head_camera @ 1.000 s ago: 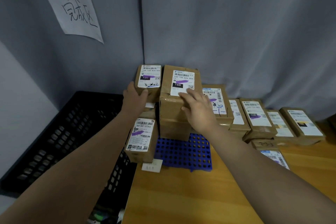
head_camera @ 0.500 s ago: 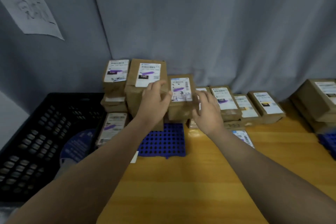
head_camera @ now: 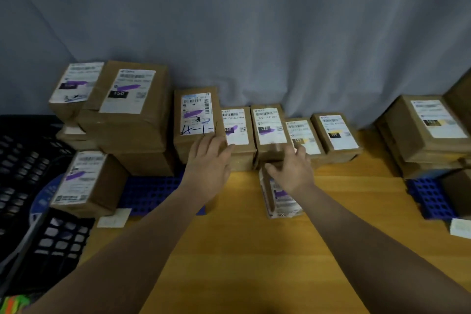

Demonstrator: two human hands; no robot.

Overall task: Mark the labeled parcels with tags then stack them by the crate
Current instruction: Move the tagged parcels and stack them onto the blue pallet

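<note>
Left hand: you are laying your left hand [head_camera: 207, 160], fingers straight and released, against the near edge of the pen-marked parcel [head_camera: 196, 120]. It is gripping nothing.
Right hand: you are reaching your right hand [head_camera: 290, 173], fingers loosely spread, toward the near edge of the 122 parcel [head_camera: 270, 130]. It is grasping nothing, and blur is hiding whether the tips are touching.
Parcels: the row is standing along the curtain [head_camera: 280, 33]. The stacked parcels [head_camera: 127, 109] are sitting beside the black crate [head_camera: 23, 186], partly on the blue tray [head_camera: 150, 191]. A flat packet [head_camera: 280, 199] is lying on the table [head_camera: 254, 262] under your right wrist.
Step, as judged: you are selecting the next parcel to carry to the stack.
Next move: it is calling for closing both hands round one parcel's sides, lifting it clear of its touching neighbours, and setting it down squarely.
</note>
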